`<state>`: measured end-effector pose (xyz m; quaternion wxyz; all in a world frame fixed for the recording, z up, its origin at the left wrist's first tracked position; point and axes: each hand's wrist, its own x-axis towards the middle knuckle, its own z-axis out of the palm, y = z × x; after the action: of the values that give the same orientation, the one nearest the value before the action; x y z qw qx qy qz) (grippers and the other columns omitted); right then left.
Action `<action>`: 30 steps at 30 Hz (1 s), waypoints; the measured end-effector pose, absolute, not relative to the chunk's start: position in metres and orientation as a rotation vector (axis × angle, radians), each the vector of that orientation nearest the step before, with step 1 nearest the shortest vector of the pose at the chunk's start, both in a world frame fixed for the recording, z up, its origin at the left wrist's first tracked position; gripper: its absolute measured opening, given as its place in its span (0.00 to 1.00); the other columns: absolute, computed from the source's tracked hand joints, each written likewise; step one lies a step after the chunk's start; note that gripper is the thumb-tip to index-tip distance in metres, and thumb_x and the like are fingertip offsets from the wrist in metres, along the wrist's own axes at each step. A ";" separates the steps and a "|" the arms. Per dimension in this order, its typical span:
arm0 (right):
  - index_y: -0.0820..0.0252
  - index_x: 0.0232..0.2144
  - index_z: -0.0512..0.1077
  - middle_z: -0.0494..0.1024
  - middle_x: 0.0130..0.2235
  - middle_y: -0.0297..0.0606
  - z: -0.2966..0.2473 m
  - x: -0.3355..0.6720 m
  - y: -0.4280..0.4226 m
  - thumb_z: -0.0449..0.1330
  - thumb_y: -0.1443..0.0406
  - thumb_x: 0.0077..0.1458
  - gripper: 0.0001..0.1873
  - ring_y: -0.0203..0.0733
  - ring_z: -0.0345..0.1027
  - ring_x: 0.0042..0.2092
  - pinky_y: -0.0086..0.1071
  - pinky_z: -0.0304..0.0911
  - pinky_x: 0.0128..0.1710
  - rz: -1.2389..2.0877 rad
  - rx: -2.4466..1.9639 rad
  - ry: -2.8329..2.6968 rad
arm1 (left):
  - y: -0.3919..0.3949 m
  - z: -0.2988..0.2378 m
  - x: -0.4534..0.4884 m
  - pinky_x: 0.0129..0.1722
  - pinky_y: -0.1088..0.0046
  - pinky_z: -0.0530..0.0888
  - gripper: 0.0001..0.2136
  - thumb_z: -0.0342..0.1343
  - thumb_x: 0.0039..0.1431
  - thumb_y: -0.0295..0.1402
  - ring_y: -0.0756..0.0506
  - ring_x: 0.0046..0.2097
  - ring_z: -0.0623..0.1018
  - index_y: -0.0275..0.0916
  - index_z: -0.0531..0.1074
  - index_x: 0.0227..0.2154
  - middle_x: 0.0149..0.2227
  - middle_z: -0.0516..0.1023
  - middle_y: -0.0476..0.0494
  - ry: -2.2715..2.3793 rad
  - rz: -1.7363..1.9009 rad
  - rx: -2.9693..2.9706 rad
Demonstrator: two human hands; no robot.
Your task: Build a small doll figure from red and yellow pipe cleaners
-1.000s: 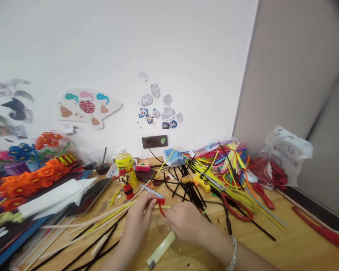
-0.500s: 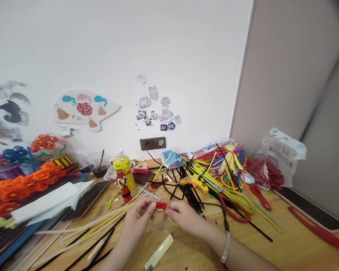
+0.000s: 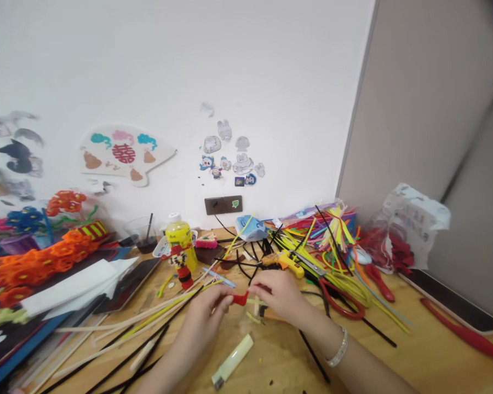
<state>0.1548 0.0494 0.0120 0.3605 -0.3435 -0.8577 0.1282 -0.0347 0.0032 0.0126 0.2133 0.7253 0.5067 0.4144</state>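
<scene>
A small red piece of pipe cleaner (image 3: 240,300), bent up at its right end, is held above the wooden table. My left hand (image 3: 207,306) is closed in a pinch on its left side. The fingertips of my right hand (image 3: 276,293) pinch the upturned right end. Below them lies a pale yellow lighter (image 3: 233,358), slanted on the table. Just beyond my left hand a small red, black and yellow figure (image 3: 183,272) stands against a yellow bottle (image 3: 181,235).
Scissors with red handles (image 3: 340,306), a yellow glue gun (image 3: 285,261) and many black and yellow pipe cleaners lie to the right. Long cream and black strips (image 3: 127,334) spread at the left. Orange pipe-cleaner flowers (image 3: 45,260) sit far left; a cup (image 3: 142,232) stands near the wall.
My right hand has lifted and shifted slightly right. The red piece, which was straight between both hands, now bends upward at its right end. The camera view has shifted a little.
</scene>
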 end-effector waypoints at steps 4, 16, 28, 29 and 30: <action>0.63 0.24 0.72 0.70 0.24 0.32 0.003 0.148 0.056 0.56 0.61 0.51 0.10 0.33 0.61 0.27 0.25 0.55 0.27 0.778 -0.850 -1.974 | 0.002 0.014 -0.032 0.24 0.76 0.66 0.12 0.53 0.51 0.41 0.50 0.23 0.68 0.37 0.72 0.26 0.21 0.70 0.49 1.254 1.159 1.771; 0.62 0.30 0.72 0.75 0.27 0.38 -0.010 0.118 0.020 0.49 0.67 0.54 0.11 0.38 0.65 0.27 0.27 0.54 0.26 0.507 -1.081 -2.401 | 0.005 0.007 -0.026 0.25 0.72 0.68 0.13 0.54 0.47 0.44 0.47 0.24 0.70 0.37 0.71 0.24 0.21 0.72 0.48 1.448 1.425 1.618; 0.62 0.25 0.73 0.72 0.24 0.33 0.015 0.154 0.051 0.55 0.64 0.52 0.10 0.34 0.63 0.27 0.25 0.55 0.27 0.679 -0.953 -2.135 | 0.000 0.011 -0.026 0.24 0.76 0.65 0.11 0.52 0.51 0.39 0.49 0.24 0.69 0.38 0.71 0.22 0.21 0.71 0.48 1.344 1.154 1.863; 0.63 0.24 0.73 0.72 0.23 0.32 0.010 0.153 0.056 0.56 0.64 0.50 0.09 0.33 0.62 0.26 0.25 0.55 0.26 0.822 -0.939 -2.057 | 0.000 0.012 -0.026 0.23 0.76 0.65 0.11 0.53 0.50 0.40 0.49 0.23 0.68 0.37 0.71 0.22 0.20 0.70 0.49 1.307 1.157 1.800; 0.64 0.24 0.73 0.71 0.22 0.32 0.005 0.150 0.058 0.57 0.63 0.49 0.09 0.33 0.61 0.25 0.25 0.54 0.25 0.944 -0.924 -1.989 | 0.000 0.012 -0.025 0.23 0.76 0.65 0.12 0.54 0.49 0.41 0.50 0.22 0.68 0.37 0.70 0.21 0.19 0.69 0.50 1.274 1.168 1.733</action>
<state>0.1505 0.0585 0.0051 0.3684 -0.3598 -0.7745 0.3675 -0.0254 0.0004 0.0119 0.3402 0.6658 0.4895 0.4487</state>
